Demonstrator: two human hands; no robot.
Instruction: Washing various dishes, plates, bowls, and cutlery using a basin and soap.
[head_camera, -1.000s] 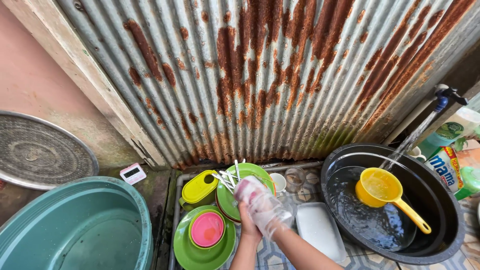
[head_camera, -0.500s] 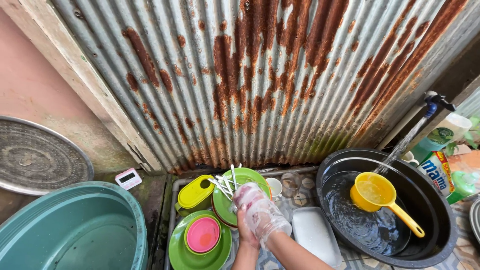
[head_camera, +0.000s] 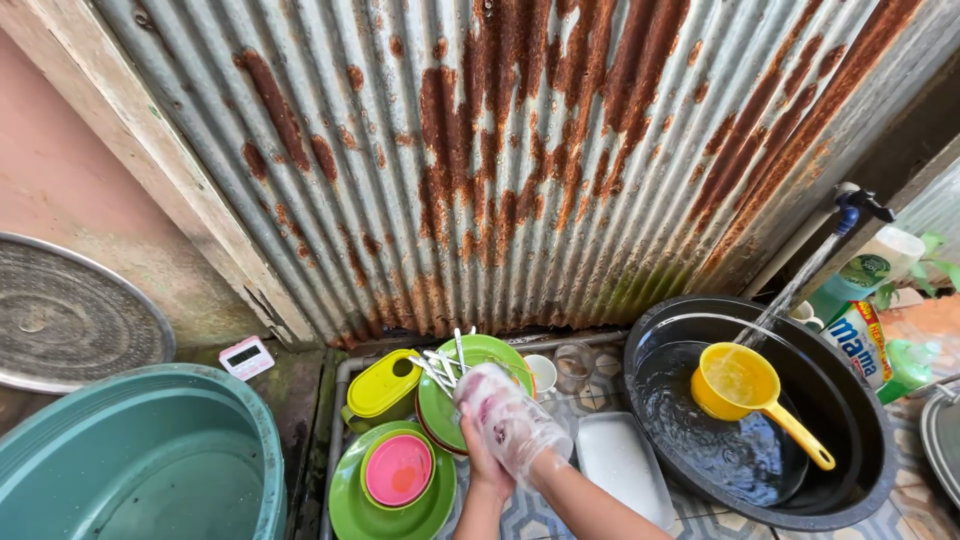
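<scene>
Grey corrugated metal wall (head_camera: 520, 150), streaked with rust-brown. Below that wall: lime-green round plastic plates (head_camera: 352, 505), pink round bowl (head_camera: 398, 470) rimmed green, yellow-green plastic lidded jug (head_camera: 382, 385). Right of the plates: white rectangular tray (head_camera: 622, 462), black round basin (head_camera: 850, 420), yellow plastic dipper (head_camera: 745, 385). Left: teal plastic tub (head_camera: 150, 450).

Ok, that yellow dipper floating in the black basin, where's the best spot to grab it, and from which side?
Probably by its long straight handle, coming from the near right side of the black basin. The handle sticks out toward that edge, away from the tap stream falling into the yellow dipper, so the bowl should stay level.
</scene>
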